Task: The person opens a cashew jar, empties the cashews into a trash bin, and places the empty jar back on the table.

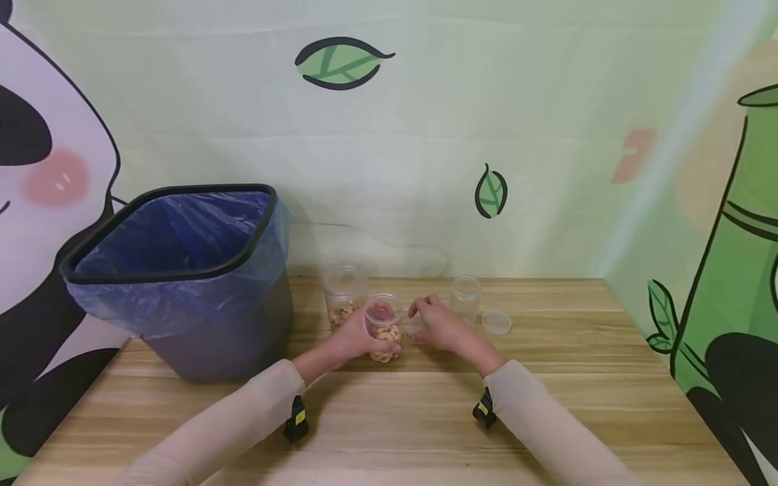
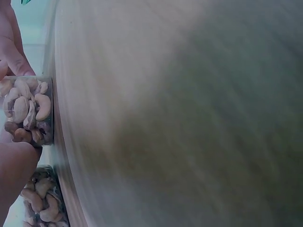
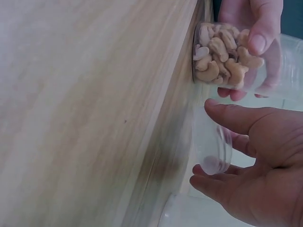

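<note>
My left hand [image 1: 358, 334] grips a clear plastic jar [image 1: 384, 314] part filled with cashews [image 3: 222, 56], its thumb across the front. The jar stands upright at the table's middle. Just to its right, my right hand [image 1: 446, 324] holds a translucent round lid [image 3: 213, 146] by its edge between thumb and fingers. In the right wrist view this lid is apart from the jar. Behind my left hand stands a second clear jar [image 1: 345, 287], with cashews low inside. A third clear jar [image 1: 465, 290] is behind my right hand, partly covered by it.
Another clear lid [image 1: 496, 322] lies flat to the right of the third jar. A large grey bin [image 1: 225, 347] with a blue liner stands on the left of the wooden table [image 1: 389, 432]. A printed cloth wall [image 1: 395, 155] rises behind.
</note>
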Motion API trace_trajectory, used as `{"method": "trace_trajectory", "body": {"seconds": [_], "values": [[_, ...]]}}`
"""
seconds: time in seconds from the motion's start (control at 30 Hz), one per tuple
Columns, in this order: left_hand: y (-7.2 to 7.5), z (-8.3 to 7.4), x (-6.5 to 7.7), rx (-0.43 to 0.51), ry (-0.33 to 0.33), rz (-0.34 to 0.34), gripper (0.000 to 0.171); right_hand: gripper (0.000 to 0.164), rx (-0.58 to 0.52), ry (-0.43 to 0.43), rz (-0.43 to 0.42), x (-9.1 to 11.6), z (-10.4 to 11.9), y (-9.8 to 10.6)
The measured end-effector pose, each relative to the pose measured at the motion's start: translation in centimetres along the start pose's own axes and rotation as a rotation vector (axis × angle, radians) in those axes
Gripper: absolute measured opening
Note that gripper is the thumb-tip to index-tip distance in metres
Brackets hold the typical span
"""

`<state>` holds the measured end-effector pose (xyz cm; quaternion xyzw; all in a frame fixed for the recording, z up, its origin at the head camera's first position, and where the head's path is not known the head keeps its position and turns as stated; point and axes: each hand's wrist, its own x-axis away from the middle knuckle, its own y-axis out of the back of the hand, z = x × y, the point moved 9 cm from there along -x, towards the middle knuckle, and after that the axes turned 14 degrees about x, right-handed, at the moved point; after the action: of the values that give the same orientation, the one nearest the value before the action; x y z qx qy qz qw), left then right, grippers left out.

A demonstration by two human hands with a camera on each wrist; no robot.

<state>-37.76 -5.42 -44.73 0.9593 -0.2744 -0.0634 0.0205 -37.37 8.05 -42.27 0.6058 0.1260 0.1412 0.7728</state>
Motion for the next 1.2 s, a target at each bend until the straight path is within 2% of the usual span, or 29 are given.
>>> {"method": "trace_trajectory", "body": {"seconds": [0.13, 0.4, 0.97, 1.2], "values": [[0.2, 0.1, 0.0, -0.006, 0.005, -0.008, 0.063, 0.043, 0.005, -0.019, 0.030, -0.5, -0.4, -0.6], [0.1, 0.1, -0.1, -0.041, -0.016, -0.011, 0.063, 0.052, 0.040, -0.077, 0.031, -0.7, -1.2, -0.8], [0.2, 0.2, 0.0, -0.033, 0.004, -0.015, 0.065, 0.059, 0.006, -0.135, 0.052, -1.4, -1.6, -1.4], [0.2, 0.3, 0.1, -0.023, 0.017, -0.018, 0.065, 0.059, -0.034, -0.179, 0.056, -2.3, -2.3, -1.9]]}}
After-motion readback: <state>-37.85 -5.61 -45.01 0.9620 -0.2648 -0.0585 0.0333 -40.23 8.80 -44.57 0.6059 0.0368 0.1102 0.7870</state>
